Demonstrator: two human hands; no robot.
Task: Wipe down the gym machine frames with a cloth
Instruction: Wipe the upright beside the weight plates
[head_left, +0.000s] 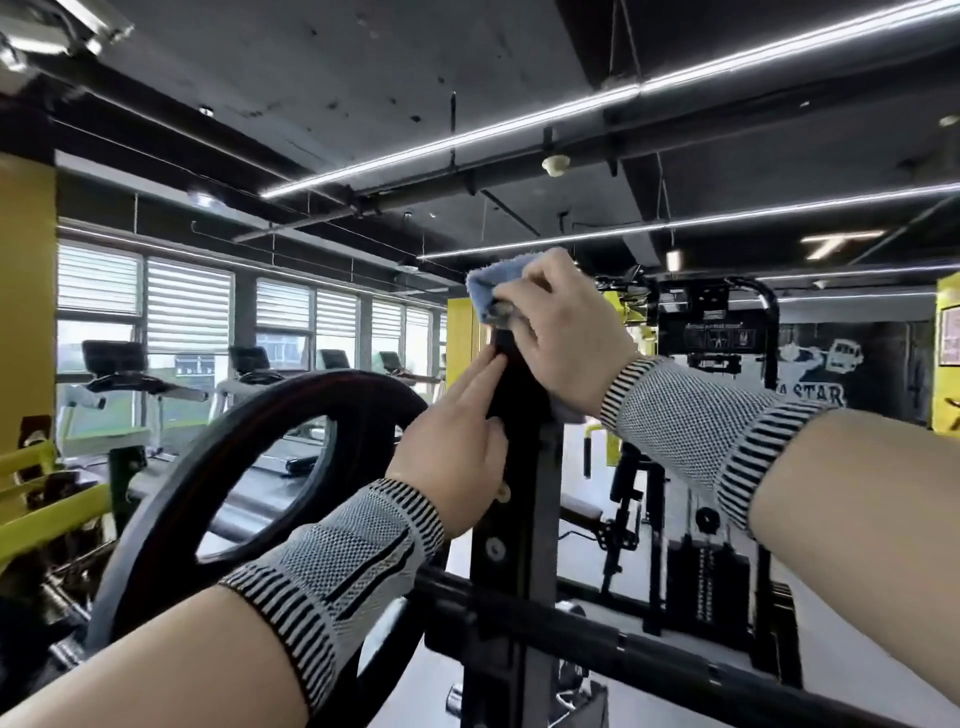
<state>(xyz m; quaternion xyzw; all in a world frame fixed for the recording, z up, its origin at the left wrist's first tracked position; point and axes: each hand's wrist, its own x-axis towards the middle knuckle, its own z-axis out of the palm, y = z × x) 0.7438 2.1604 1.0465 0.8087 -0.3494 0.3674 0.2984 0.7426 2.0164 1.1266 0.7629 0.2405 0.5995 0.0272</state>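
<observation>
The gym is lit evenly by long ceiling light strips (571, 111) and by daylight through the blinds of the windows (192, 322) at the left, which are slightly overexposed. Straight lines are bent by wide-angle distortion toward the edges. Motion blur is seen at the top left corner and along the lower left.
</observation>
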